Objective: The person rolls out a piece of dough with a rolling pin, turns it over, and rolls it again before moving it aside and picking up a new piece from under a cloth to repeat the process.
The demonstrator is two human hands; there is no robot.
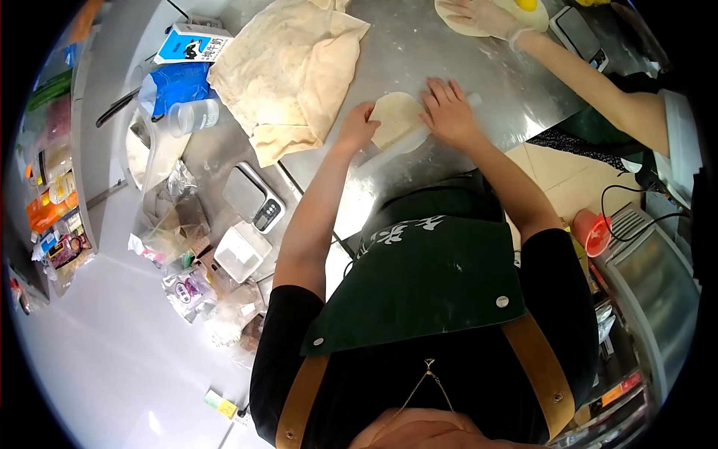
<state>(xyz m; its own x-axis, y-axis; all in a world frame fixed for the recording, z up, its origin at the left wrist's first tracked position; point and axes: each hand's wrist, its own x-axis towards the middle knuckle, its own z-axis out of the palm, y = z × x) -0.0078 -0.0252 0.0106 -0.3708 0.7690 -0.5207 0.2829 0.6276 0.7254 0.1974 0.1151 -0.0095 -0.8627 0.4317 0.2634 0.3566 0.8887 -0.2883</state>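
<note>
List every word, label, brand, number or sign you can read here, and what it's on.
"纯牛奶", as it appears, on the blue-and-white carton; its smaller print is too small to read.
White characters on the green apron: distorted by folds, not readable.
Markings on the left scale and the upper-right scale: too small.
Print on the purple-and-silver packet and the shelf packets: too blurred.
</note>
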